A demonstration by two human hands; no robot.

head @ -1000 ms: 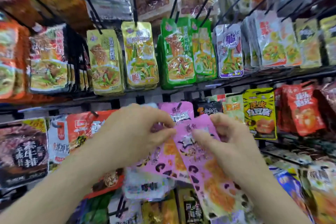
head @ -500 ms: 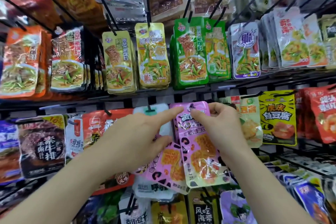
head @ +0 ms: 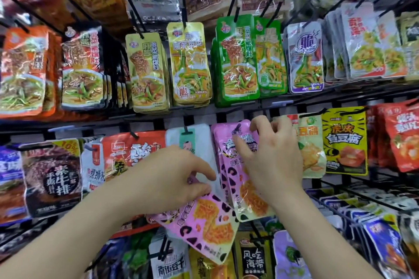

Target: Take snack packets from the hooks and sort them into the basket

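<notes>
The left grip point(head: 165, 179) pinches a loose packet point(head: 210, 222) by its top edge, thumb on one face and fingertips on the other. The packet hangs tilted, low in front of the rack point(head: 136, 118). The right grip point(head: 274, 161) is curled over the hung packets point(head: 229, 165) of the same pink kind in the middle row, with its thumb across the front face and its fingers hooked over the top edge. The hang-hole is hidden beneath them. No basket is in view.

These look like flat, sealed foil pouches — light, thin and glossy. The loose one droops a little from its pinched edge, so I judge it limp rather than stiff, and likely slick under the pads. Its filling shows as a flat slab in the lower half, so most of the weight probably sits there.

The safest hold is probably the flat seal at the top, beside the hole, where the film is doubled and nothing inside can be crushed. Pinching the middle risks bending the contents. Pulling straight outward along the peg should free the front pouch — yanking downward could tear the hole. Because the pouches overlap closely, two may slide off together.
</notes>
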